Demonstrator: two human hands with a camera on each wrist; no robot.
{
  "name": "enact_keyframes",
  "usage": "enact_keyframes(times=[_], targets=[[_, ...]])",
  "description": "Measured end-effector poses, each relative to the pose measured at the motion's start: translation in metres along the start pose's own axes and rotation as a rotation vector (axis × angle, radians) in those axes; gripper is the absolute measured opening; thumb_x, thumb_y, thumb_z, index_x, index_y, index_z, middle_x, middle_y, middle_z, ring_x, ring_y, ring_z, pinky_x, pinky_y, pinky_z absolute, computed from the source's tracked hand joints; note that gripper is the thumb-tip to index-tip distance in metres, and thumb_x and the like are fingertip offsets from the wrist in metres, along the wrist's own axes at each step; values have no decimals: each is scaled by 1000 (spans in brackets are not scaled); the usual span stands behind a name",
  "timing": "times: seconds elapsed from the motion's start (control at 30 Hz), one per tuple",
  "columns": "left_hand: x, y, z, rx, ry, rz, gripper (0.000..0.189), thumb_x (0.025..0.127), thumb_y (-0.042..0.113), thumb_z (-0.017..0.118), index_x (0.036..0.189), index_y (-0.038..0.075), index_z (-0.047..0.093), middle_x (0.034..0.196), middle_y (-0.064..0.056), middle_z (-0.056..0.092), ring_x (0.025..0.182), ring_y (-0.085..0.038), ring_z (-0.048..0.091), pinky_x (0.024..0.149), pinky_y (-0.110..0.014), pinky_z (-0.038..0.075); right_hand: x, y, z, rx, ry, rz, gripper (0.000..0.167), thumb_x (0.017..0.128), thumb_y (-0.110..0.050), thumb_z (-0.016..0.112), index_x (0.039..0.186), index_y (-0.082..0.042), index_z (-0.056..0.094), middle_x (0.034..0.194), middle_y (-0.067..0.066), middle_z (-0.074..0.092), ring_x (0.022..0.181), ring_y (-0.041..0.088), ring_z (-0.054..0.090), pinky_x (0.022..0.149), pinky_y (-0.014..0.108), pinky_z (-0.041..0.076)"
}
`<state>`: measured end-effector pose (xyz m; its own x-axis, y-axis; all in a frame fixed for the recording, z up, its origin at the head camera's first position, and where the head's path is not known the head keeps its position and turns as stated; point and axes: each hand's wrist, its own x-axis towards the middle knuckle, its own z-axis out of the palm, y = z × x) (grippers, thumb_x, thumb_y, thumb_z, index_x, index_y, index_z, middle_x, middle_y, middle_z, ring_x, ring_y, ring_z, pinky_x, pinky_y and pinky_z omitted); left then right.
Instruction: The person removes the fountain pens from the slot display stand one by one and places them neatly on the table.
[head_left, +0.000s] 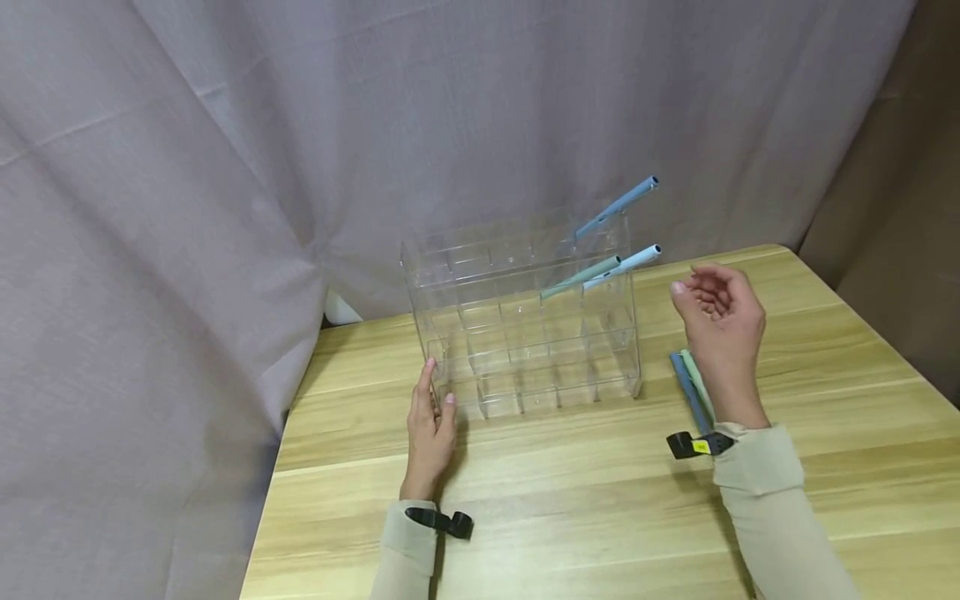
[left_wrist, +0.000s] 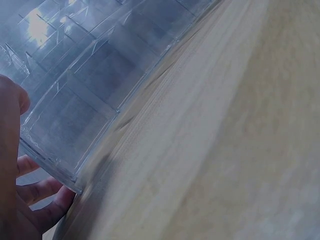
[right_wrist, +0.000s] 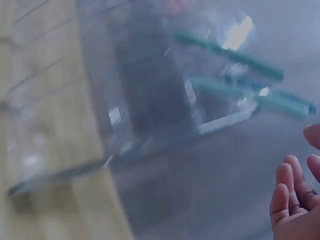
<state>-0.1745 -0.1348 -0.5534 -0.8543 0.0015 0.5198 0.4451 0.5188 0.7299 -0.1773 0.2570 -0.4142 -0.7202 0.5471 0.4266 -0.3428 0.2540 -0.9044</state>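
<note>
A clear plastic display rack (head_left: pixel 534 388) with stepped rows of compartments stands on the table. My left hand (head_left: pixel 431 433) grips its lower left side, the thumb at the front and the fingers (left_wrist: pixel 42 190) around the side wall. Slanting out of the right end of the rack are a blue pen (head_left: pixel 617 207) in the top row, and a green pen (head_left: pixel 581 277) and a light blue pen (head_left: pixel 633 261) one row lower. To the right of the rack, my right hand (head_left: pixel 723 321) is raised with loosely curled fingers and holds nothing.
A blue pen (head_left: pixel 690 392) and a light green pen (head_left: pixel 697 382) lie side by side on the wooden table (head_left: pixel 570 500), partly hidden by the right forearm. A grey curtain (head_left: pixel 337 108) hangs behind the table's back edge.
</note>
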Motion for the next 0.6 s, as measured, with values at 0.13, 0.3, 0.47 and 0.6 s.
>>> enact_keyframes(times=[0.13, 0.3, 0.47, 0.6], targets=[[0, 0, 1, -3, -3, -13, 72, 105, 10, 59, 170, 22, 31, 165, -14, 51, 83, -9, 45, 75, -24, 48, 10, -16, 23, -3, -29, -61, 35, 96, -12, 79, 129, -7, 72, 101, -14, 71, 90, 3, 64, 78, 15, 49], [-1, 0, 3, -4, -13, -22, 72, 105, 11, 58, 170, 24, 30, 165, -13, 50, 84, -9, 46, 76, -24, 49, 15, -20, 40, -22, -1, -110, 33, 97, -10, 78, 128, -1, 72, 95, -18, 69, 84, 0, 61, 74, 13, 46], [-1, 0, 3, 1, -13, -18, 72, 105, 11, 58, 170, 24, 30, 165, -14, 50, 90, -12, 49, 79, -25, 50, 12, -42, 51, -71, 30, -161, 32, 96, -9, 79, 125, 2, 71, 94, -14, 70, 81, -3, 59, 73, 12, 45], [-1, 1, 3, 4, -7, -14, 72, 105, 10, 58, 170, 25, 31, 164, -14, 51, 93, -14, 51, 79, -26, 51, 19, -45, 59, -84, 21, -192, 33, 94, -9, 81, 124, 3, 71, 97, 7, 75, 80, -3, 60, 72, 12, 46]])
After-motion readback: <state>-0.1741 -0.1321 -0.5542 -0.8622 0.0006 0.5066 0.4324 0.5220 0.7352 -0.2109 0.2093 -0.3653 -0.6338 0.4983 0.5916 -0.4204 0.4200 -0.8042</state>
